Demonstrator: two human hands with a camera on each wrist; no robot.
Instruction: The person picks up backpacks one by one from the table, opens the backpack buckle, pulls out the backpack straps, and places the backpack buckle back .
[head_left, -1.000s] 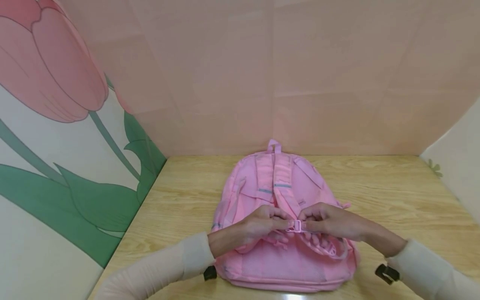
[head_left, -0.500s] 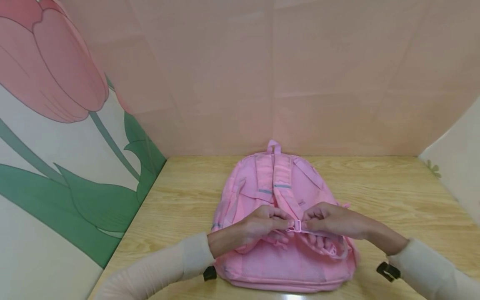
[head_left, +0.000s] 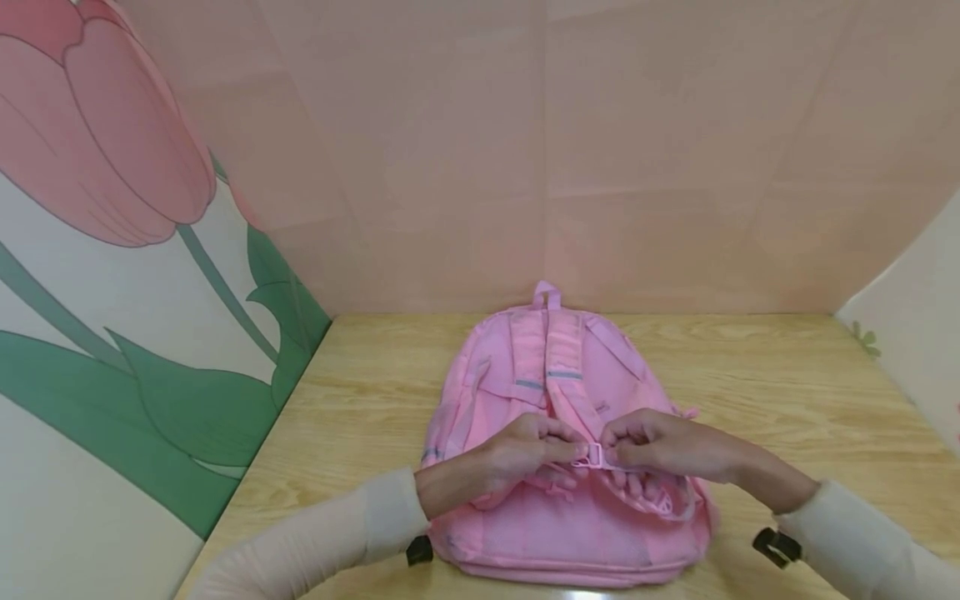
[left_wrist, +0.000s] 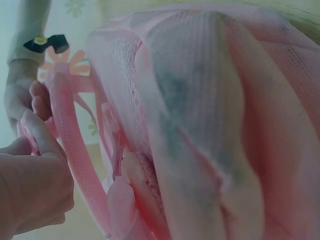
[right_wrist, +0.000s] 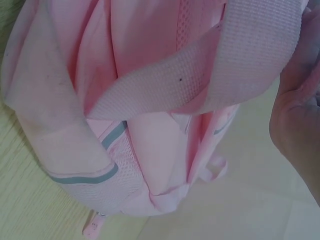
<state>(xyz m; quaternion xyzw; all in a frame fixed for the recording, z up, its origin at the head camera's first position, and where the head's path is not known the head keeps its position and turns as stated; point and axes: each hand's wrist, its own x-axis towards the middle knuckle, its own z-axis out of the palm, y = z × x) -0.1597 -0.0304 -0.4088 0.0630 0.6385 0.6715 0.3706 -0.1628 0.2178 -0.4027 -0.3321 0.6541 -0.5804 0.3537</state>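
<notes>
Count on inspection: one pink backpack (head_left: 562, 500) lying on one wooden table (head_left: 780, 375). Two shoulder straps (head_left: 564, 367) run down its back, each carrying one grey band, two bands in all. One carry loop (head_left: 547, 293) at the top. One small pink buckle (head_left: 595, 455) between my fingers. My two hands are present: left hand (head_left: 517, 450), right hand (head_left: 660, 446). Two cream sleeves (head_left: 337, 533), two black wrist clips (head_left: 776, 546).
</notes>
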